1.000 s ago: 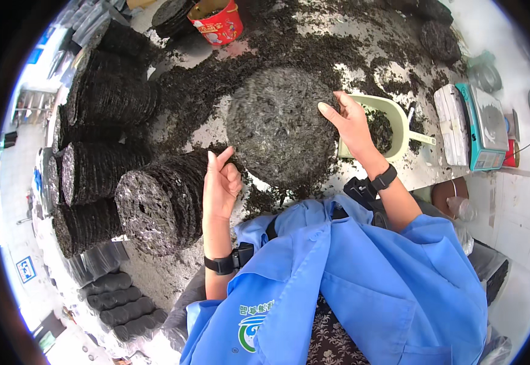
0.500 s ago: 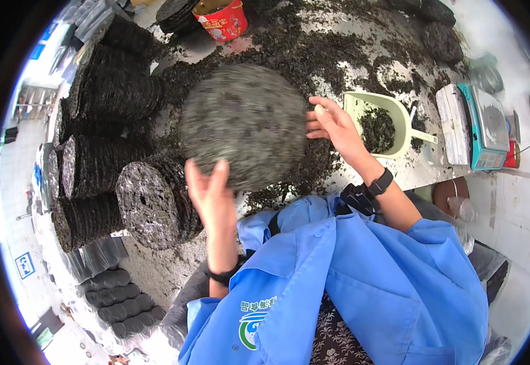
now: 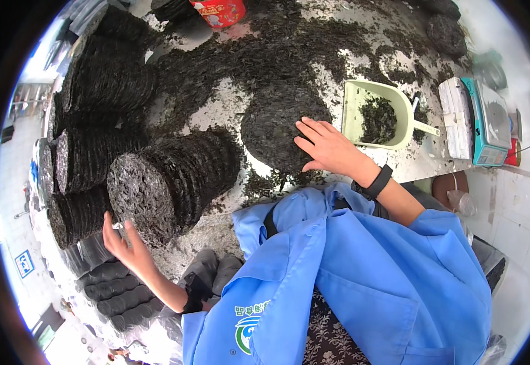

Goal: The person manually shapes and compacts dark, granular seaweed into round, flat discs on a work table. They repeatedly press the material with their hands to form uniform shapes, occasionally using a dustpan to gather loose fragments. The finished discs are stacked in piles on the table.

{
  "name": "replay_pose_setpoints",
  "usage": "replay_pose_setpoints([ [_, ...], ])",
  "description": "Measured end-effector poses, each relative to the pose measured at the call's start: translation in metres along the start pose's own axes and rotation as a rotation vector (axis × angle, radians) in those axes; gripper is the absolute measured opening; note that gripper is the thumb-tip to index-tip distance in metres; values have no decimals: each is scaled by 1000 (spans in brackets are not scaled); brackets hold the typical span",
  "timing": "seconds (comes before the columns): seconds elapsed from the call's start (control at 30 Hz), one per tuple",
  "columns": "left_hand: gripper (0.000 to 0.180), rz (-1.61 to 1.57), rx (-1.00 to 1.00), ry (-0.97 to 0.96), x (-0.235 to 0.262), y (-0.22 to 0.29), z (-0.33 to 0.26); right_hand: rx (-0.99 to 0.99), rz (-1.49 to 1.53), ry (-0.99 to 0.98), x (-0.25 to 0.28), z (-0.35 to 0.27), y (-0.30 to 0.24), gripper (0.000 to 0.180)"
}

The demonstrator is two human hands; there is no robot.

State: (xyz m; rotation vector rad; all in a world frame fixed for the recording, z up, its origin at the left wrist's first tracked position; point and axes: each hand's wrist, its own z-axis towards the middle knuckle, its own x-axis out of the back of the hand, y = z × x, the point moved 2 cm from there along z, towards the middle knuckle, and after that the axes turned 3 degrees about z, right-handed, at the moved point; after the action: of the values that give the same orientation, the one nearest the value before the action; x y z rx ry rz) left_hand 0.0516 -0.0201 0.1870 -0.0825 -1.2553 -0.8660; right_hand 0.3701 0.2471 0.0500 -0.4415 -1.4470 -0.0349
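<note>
My right hand lies with fingers spread on the right part of a round, dark cake of dried seaweed, which rests flat on the table. To the left, a row of similar round seaweed cakes stands on edge, packed face to face. My left hand is at the lower left of this row's front face, fingers apart and nothing held. Whether its fingertips touch the front cake is hard to tell. Loose seaweed flakes cover much of the table beyond.
A pale green dustpan with flakes in it sits right of the cake. Past it are a white stack and a teal scale. More seaweed rolls stand at the left; a red tub is at the far side.
The cake that was lifted and blurred between my hands is gone from the air. My left hand moved left and down to the row; my right hand came down onto the flat cake.
</note>
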Motion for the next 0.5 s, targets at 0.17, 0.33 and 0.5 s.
replay_pose_setpoints([
  [0.17, 40, 147, -132, -250, -51, 7, -9, 65, -72, 35, -4, -4, -1, 44],
  [0.33, 39, 95, -154, -219, -32, 17, -1, -196, 288, 564, 34, -10, 16, 34],
  [0.5, 32, 37, -242, 35, -26, 48, -7, -714, 966, 941, 44, -16, 51, 27],
])
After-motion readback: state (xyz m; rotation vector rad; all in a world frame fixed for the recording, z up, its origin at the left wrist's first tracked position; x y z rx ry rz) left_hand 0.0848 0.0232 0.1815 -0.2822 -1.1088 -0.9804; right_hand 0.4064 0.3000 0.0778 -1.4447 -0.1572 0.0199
